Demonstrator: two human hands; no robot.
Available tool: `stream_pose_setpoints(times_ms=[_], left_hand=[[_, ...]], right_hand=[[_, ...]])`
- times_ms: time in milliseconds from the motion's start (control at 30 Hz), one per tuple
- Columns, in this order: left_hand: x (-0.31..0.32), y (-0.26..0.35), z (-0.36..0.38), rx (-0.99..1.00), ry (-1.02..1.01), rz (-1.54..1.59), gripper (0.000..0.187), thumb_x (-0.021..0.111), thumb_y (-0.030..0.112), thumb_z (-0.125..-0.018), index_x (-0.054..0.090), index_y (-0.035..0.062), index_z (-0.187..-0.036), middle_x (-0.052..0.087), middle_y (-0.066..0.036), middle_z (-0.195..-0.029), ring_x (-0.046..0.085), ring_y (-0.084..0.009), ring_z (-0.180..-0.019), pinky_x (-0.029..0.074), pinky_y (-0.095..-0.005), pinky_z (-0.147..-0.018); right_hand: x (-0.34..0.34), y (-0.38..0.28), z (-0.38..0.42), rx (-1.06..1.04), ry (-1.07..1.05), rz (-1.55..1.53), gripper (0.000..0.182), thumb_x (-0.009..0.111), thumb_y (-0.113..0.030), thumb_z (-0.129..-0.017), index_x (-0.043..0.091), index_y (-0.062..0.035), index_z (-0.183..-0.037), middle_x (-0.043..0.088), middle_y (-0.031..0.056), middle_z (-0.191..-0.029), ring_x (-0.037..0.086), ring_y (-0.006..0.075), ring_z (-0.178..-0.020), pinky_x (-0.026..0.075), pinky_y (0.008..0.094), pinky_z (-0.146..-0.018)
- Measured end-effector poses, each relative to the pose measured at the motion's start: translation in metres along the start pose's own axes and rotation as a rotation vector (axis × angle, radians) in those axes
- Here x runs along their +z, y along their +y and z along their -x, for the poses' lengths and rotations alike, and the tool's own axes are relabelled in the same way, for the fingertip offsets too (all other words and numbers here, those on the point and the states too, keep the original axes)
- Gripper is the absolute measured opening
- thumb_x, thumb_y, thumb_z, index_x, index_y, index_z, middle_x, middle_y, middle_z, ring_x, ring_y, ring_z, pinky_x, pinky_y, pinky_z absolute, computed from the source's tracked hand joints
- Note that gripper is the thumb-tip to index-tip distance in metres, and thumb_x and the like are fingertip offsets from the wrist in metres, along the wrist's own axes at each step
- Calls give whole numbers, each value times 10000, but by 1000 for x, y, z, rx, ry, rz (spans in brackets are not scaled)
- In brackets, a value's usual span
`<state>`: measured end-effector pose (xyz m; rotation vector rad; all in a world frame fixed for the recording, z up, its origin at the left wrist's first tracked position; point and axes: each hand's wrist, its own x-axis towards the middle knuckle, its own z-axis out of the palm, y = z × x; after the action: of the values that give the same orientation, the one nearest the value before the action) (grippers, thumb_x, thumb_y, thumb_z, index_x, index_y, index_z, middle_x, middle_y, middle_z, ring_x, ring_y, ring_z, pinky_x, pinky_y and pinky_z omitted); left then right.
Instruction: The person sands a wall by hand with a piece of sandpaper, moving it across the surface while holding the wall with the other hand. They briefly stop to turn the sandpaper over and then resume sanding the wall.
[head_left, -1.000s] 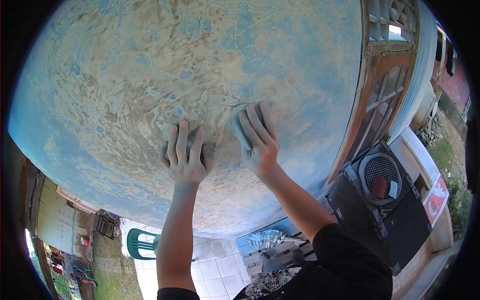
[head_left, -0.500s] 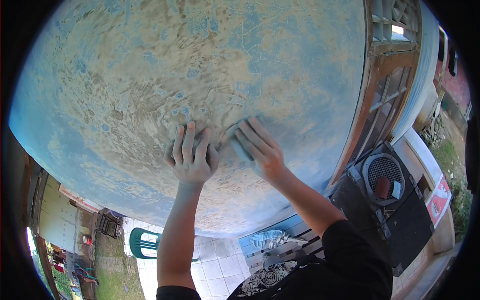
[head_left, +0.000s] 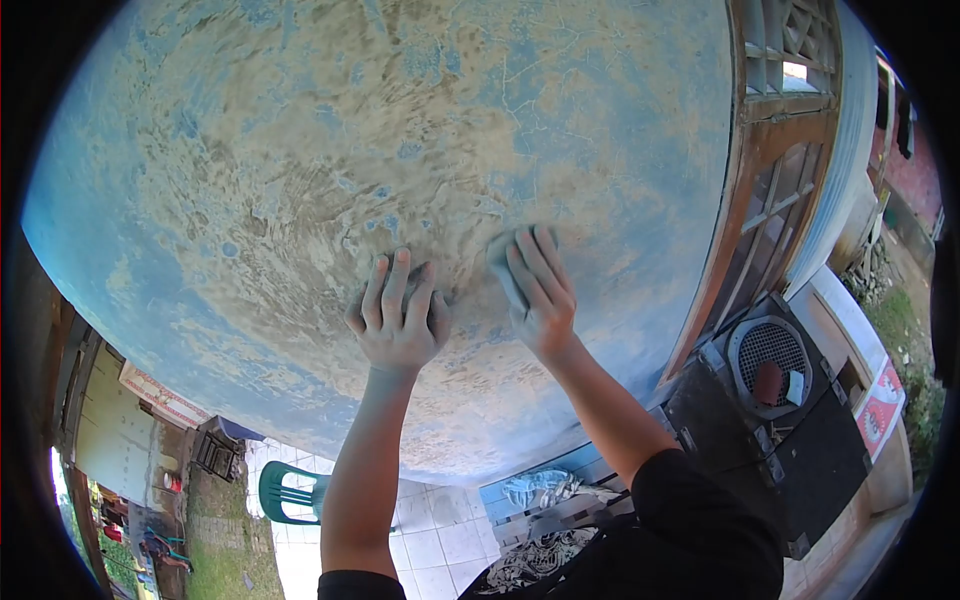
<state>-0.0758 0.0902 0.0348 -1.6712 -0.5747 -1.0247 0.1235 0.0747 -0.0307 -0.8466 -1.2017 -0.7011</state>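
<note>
A large wall [head_left: 300, 180] with worn blue paint and tan, scraped-looking patches fills most of the view. My left hand [head_left: 400, 315] lies against its lower middle, fingers spread and grey with dust, holding nothing visible. Just to the right, my right hand [head_left: 540, 290] presses on the same surface with its fingers together. A blue-grey shape shows along the thumb side of this hand; whether it is the dusty thumb or a held piece cannot be told.
A wooden window frame [head_left: 735, 170] borders the wall at right. Below it stands a black speaker box [head_left: 820, 480] with a reddish block [head_left: 768, 382] on its grille. A green plastic chair [head_left: 288, 492] stands on white tiles at lower left, near a slatted bench [head_left: 510, 525].
Both hands have shifted right across the view, the right hand more than the left. The wall's marks also moved a little right and down as the camera view shifted.
</note>
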Motion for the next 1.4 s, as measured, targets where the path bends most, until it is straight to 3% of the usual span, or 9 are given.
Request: stream_pose_setpoints(times_ms=[133,367,467,633,767,900,1000,1233,1400], left_hand=[[-4,2,0,-29,-23,38,314,573,314,-944,707,171,-1190,609,-87,-1424,549,-282,-1305,345,-419,-1014],[5,-1,0,-1,37,8,315,566,319,-954,702,175,-1199,610,-77,-1416,555,-280,-1275,356,-429,-1003],[0,2,4,-15,4,17,314,571,311,-953,699,171,-1203,611,-81,-1414,552,-282,-1275,356,-431,-1003],[-2,2,1,-6,8,26,319,571,308,-953,696,172,-1213,612,-82,-1411,547,-281,-1278,356,-426,-1003],[5,-1,2,-3,30,16,328,572,302,-950,693,170,-1225,604,-83,-1415,547,-281,-1272,356,-430,-1008],[1,2,1,-50,47,31,325,599,254,-873,732,231,-1168,621,-11,-1406,568,-209,-1269,383,-387,-956],[0,1,1,-5,25,27,331,578,308,-943,693,175,-1223,599,-79,-1419,529,-271,-1286,354,-426,-1003],[0,1,3,-1,10,20,317,583,304,-946,689,172,-1214,602,-75,-1412,532,-274,-1278,354,-430,-1002],[1,0,3,-8,16,36,293,586,305,-947,690,176,-1188,603,-73,-1414,535,-275,-1276,348,-431,-1006]], right_hand=[[2,-32,-54,142,43,26,295,664,-94,-946,726,-24,-1226,632,116,-1428,502,347,-1417,306,492,-1212],[-14,36,28,-39,-84,112,292,603,-126,-1000,721,-56,-1258,609,131,-1451,522,310,-1405,300,495,-1219],[-18,23,10,327,179,248,308,580,-153,-1018,707,-91,-1291,608,124,-1451,516,297,-1410,281,487,-1240],[-5,-8,24,-113,-302,-66,345,546,-105,-1022,666,-73,-1343,599,123,-1459,520,313,-1400,350,476,-1214],[-13,36,-10,71,140,85,356,611,-64,-969,677,-47,-1318,573,122,-1488,522,299,-1401,433,463,-1167],[6,5,-4,197,233,53,353,614,-57,-962,681,-38,-1308,588,131,-1470,526,291,-1399,424,457,-1174],[-7,-6,30,-66,-211,-84,352,603,-53,-971,674,-25,-1315,584,140,-1472,499,296,-1422,389,465,-1195],[-3,18,-11,277,273,11,383,567,-28,-998,635,-38,-1375,556,129,-1499,444,334,-1454,391,487,-1187],[-2,-18,16,12,-244,-175,407,598,-8,-977,633,-52,-1379,553,116,-1503,445,316,-1456,339,499,-1221]])
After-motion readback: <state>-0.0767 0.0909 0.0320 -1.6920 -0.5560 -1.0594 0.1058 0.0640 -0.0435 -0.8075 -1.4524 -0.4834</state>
